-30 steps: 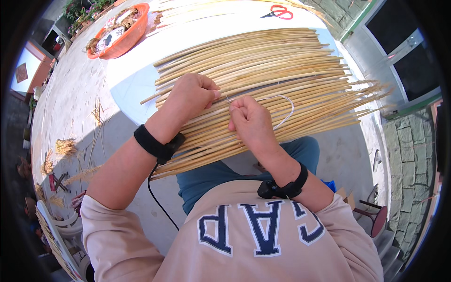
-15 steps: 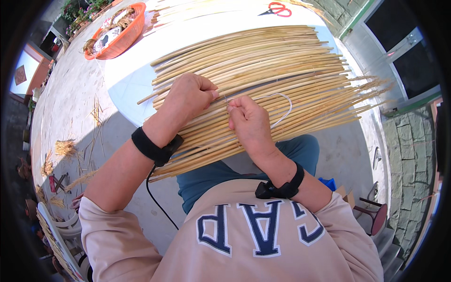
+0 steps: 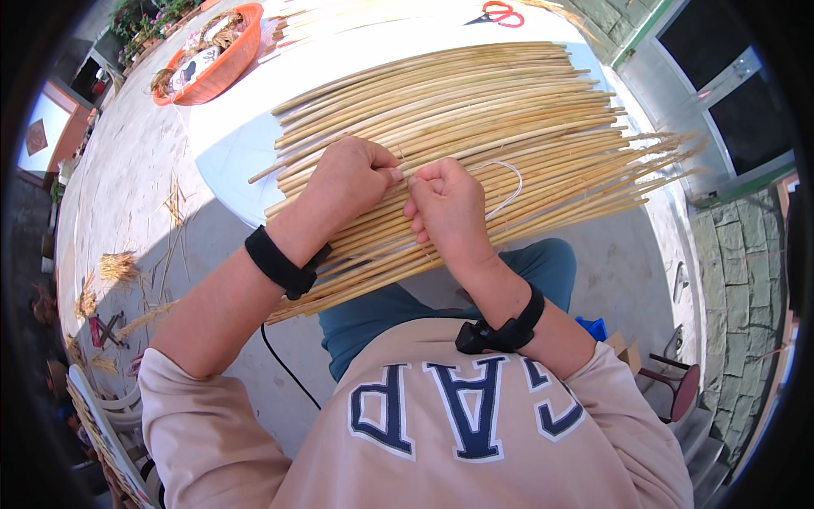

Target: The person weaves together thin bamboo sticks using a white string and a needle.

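Observation:
Long tan reed sticks lie side by side on a white round table, overhanging its near edge toward my lap. My left hand rests on the middle rows, thumb and forefinger pinched; what is between them is too small to make out. Just right of it, my right hand is closed with thumb and forefinger on the fine white thread, its fingertips almost touching those of my left. A white loop of thread arcs over the reeds to the right of my right hand.
An orange basket of bundles stands at the back left. Red-handled scissors and more reeds lie along the far side. Straw bundles lie on the concrete at left; a stool stands at lower right, near a glazed door.
My hands have drawn closer: the right has risen slightly toward the far reeds, and the left has shifted a little rightward. The thread loop has shifted slightly with them.

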`<state>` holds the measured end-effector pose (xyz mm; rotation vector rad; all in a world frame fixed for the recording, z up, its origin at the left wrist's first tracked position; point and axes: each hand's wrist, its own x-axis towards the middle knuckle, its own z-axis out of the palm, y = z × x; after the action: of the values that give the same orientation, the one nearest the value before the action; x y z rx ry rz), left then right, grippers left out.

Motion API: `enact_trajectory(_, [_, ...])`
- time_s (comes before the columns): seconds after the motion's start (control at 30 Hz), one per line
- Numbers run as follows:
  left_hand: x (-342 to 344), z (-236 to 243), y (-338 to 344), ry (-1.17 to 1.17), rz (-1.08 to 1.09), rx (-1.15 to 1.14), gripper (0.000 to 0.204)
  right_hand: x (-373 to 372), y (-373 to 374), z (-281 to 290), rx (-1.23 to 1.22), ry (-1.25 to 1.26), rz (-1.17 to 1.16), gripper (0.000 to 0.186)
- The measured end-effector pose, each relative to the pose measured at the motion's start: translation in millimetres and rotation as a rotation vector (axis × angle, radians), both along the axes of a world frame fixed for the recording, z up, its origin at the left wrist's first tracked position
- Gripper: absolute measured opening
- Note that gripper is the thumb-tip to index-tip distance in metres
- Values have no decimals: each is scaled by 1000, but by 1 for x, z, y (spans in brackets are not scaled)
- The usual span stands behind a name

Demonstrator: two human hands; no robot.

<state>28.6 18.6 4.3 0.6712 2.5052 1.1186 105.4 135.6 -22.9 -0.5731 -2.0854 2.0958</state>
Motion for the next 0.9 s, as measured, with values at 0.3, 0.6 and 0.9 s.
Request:
enact_trajectory(0.3, [-11, 3, -9, -149, -22, -40, 11, -24, 46, 39, 1248, 689, -11, 11])
enact_trajectory(0.6, [-16, 0, -7, 63, -24, -61, 16, -76, 47, 27, 648, -44, 660, 9])
enact_trajectory(0.9, [-20, -8, -8, -22, -1, 14, 11, -86, 38, 7, 650, 2, 525, 4])
